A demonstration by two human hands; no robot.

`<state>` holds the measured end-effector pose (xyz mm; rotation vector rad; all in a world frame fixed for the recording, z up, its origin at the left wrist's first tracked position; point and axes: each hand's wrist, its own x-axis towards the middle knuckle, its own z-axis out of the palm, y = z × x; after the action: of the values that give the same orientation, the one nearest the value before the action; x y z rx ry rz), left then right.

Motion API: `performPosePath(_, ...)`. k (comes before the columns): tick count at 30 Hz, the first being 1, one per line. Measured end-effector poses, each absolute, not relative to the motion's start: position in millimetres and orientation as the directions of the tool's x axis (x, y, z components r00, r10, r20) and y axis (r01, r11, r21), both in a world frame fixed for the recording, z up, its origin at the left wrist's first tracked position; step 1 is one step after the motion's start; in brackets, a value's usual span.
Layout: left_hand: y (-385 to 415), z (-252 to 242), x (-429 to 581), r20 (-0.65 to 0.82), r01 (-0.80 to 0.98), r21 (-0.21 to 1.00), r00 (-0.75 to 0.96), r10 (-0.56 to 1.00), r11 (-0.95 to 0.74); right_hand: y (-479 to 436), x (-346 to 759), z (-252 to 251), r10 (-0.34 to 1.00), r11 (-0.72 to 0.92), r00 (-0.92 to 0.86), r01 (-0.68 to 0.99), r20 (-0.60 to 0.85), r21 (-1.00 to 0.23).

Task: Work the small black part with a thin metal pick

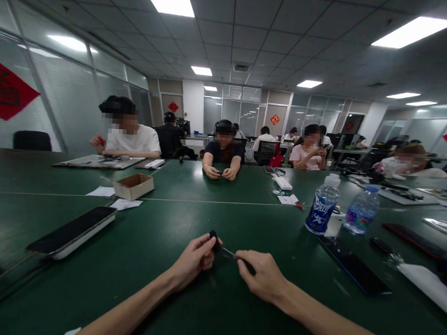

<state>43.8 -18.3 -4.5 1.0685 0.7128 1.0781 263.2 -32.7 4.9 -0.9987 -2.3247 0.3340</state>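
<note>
My left hand [196,257] is closed around a small black part [214,241], which sticks up between thumb and fingers; its exact kind I cannot make out. Across from it, my right hand [258,273] grips a screwdriver, its thin metal shaft [228,251] pointing left at the black part. The tip is at or very close to that part; whether they touch is too small to tell. Most of the screwdriver's handle is hidden in my palm. Both hands are held above the green table [175,307].
To the right stand a blue-labelled bottle [322,207] and a smaller water bottle [361,213], with a dark phone [354,266] in front. On the left lie a power bank with a black top [73,228] and a small cardboard box [133,185]. Other people sit around the table.
</note>
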Motion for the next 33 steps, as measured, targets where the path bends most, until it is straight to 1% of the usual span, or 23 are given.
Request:
performPosePath(5,-16.7,-6.7,42.6,0.043,-0.339,0.937,0.348,0.936,0.083,-31.0,262.9,2.9,0.720,0.694,-0.550,0.568,0.424,-0.441)
performPosePath(11,-18.8,-3.2,42.4,0.051,-0.331,0.941,0.347,0.937,0.071,-30.0,262.1,0.2,0.706,0.707,-0.555,0.579,0.439,-0.405)
performPosePath(18,-19.3,-3.4,42.8,0.057,-0.293,0.955,0.342,0.938,0.049,-31.0,262.2,2.4,0.702,0.711,-0.589,0.550,0.400,-0.438)
performPosePath(24,-20.8,-3.7,42.5,0.092,-0.271,0.962,0.358,0.929,0.009,-34.0,263.5,2.4,0.700,0.714,-0.583,0.569,0.413,-0.407)
performPosePath(28,-20.5,-5.0,42.4,0.096,-0.293,0.956,0.366,0.926,0.016,-33.8,263.4,3.2,0.697,0.717,-0.583,0.565,0.417,-0.409)
performPosePath(33,-21.3,-3.9,42.6,0.074,-0.309,0.950,0.380,0.922,0.051,-28.6,263.8,3.0,0.720,0.693,-0.476,0.541,0.505,-0.477)
